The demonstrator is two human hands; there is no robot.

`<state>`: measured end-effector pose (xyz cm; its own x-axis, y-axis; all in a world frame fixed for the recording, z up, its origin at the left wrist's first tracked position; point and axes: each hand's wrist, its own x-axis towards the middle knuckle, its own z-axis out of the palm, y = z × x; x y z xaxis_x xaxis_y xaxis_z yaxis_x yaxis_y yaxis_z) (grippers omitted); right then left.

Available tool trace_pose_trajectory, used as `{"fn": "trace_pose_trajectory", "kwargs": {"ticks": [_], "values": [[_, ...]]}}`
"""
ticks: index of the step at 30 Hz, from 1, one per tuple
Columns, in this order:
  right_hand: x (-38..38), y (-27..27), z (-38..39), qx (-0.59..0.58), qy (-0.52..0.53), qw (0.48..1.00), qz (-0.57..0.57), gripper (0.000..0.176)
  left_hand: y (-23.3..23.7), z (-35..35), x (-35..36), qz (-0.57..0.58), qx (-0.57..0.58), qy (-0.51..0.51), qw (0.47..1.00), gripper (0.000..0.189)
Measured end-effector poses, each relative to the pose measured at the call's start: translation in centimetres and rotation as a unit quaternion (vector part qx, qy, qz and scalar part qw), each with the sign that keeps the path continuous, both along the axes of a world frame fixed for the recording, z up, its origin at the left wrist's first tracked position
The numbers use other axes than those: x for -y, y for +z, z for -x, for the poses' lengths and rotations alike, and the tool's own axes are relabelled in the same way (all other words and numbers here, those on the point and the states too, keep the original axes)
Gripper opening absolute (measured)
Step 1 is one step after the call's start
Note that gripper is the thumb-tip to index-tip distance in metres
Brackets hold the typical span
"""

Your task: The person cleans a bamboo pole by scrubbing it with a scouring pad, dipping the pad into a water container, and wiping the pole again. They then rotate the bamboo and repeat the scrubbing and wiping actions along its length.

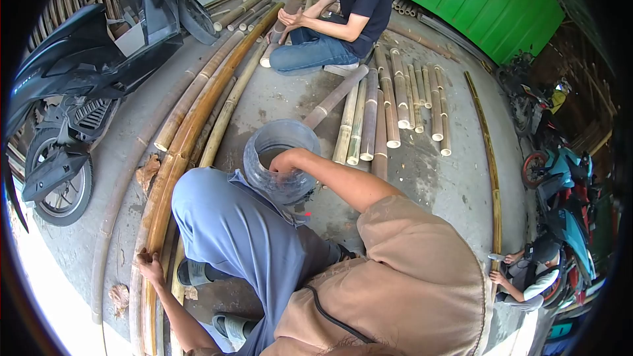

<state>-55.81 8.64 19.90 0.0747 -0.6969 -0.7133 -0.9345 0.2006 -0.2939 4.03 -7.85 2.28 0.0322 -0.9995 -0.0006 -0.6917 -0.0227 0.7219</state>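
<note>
My right hand [283, 162] reaches over the rim into a clear plastic container [252, 170], a wide round one standing on the floor before my knee. Its fingers curl down inside, and whatever they hold is hidden. My left hand [150, 267] is closed on the edge of a long yellow-brown bamboo pole [173, 170], which runs along the left side of my leg. The pole looks shiny and wet over much of its length. Other bamboo poles [221, 122] lie alongside it.
Short cut bamboo pieces [369, 115] lie in rows ahead. A person [359, 16] sits beyond, holding a bamboo piece [295, 4]. Another person [527, 273] crouches at right by a long pole [486, 151]. A motorbike [99, 92] stands at left, more motorbikes [560, 178] at right.
</note>
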Motion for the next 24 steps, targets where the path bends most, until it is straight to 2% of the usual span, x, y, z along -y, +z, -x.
{"fn": "trace_pose_trajectory", "kwargs": {"ticks": [2,3,7,8,9,10,12,14,17,19,23,24], "values": [[-0.1,0.0,0.0,-0.006,0.001,1.000,0.003,0.046,-4.9,-2.1,2.6,0.068,-0.154,-0.020,0.986,0.024],[-0.1,0.1,0.0,-0.009,0.004,1.000,0.005,0.046,-5.8,-2.7,2.8,0.103,-0.228,-0.027,0.968,0.018],[0.0,0.6,-0.2,-0.009,0.062,0.998,-0.021,0.047,-6.3,-3.1,2.8,0.087,-0.262,-0.015,0.961,0.010],[-0.1,1.2,-0.4,-0.005,0.085,0.996,-0.022,0.047,-5.4,-3.1,2.4,0.090,-0.141,-0.013,0.986,0.014],[0.2,1.6,-0.6,0.000,0.107,0.994,-0.025,0.048,-3.4,-2.1,1.0,0.055,-0.103,0.014,0.993,0.032],[1.0,0.8,-0.1,0.013,0.116,0.992,-0.055,0.048,-2.3,-1.8,0.6,0.045,-0.023,-0.006,0.999,0.043],[3.4,-3.0,1.8,0.038,0.131,0.984,-0.117,0.047,-1.2,-1.1,-0.2,0.041,0.103,-0.032,0.993,0.061],[5.7,-5.1,2.1,0.008,0.168,0.975,-0.148,0.047,-1.0,0.0,-0.9,0.052,0.196,-0.047,0.978,0.075],[8.5,-6.3,0.5,-0.012,0.206,0.963,-0.173,0.048,0.1,1.1,-0.9,-0.016,0.268,-0.045,0.962,0.088],[9.1,-7.6,-1.2,-0.007,0.215,0.961,-0.175,0.049,-0.2,1.1,-0.9,-0.010,0.279,-0.048,0.959,0.095],[8.7,-9.4,-4.6,0.005,0.222,0.957,-0.185,0.050,0.4,1.0,-1.5,-0.028,0.257,-0.054,0.965,0.099],[8.6,-9.9,-4.8,0.008,0.220,0.957,-0.187,0.051,0.1,1.0,-1.6,0.000,0.277,-0.056,0.959,0.097]]}}
